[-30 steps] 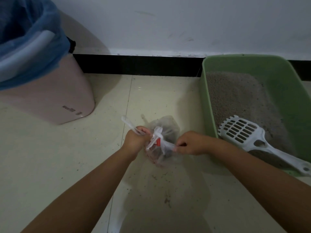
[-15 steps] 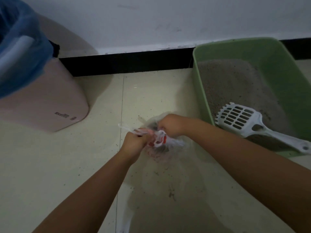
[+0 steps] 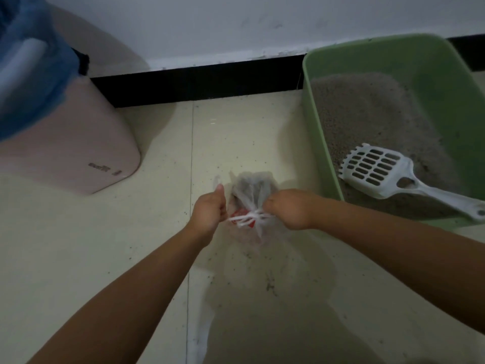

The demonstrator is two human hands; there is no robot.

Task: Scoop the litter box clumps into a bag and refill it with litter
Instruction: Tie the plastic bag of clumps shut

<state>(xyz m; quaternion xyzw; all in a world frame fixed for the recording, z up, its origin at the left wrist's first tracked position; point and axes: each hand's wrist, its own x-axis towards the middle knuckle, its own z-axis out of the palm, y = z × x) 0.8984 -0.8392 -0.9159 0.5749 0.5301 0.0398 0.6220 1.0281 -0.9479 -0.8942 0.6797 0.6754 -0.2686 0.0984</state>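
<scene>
Gripping the twisted handles of a thin translucent plastic bag (image 3: 253,190), both hands work at the middle of the floor (image 3: 65,258). The left hand (image 3: 208,211) has its fingers curled round one white handle strand, thumb up. The right hand (image 3: 287,208) has its fingers curled round the opposite strand. The strands cross between the hands in a knot (image 3: 249,219).

The bag rests on the floor just left of the green litter box (image 3: 446,95). It holds dark material. A red printed patch shows near the knot; its text cannot be read.

The litter box stands on the floor near the wall's black baseboard (image 3: 196,82). Grey litter (image 3: 367,114) covers its bottom. A white slotted scoop (image 3: 378,169) lies on the litter with its handle reaching over the near right rim.

A pink waste bin (image 3: 68,143) lined with a blue bag (image 3: 31,74) stands at the left, well apart from the plastic bag. The bin bears small dark lettering low on its front, too blurred to read.

Scattered dark grains lie on the floor around the plastic bag.
</scene>
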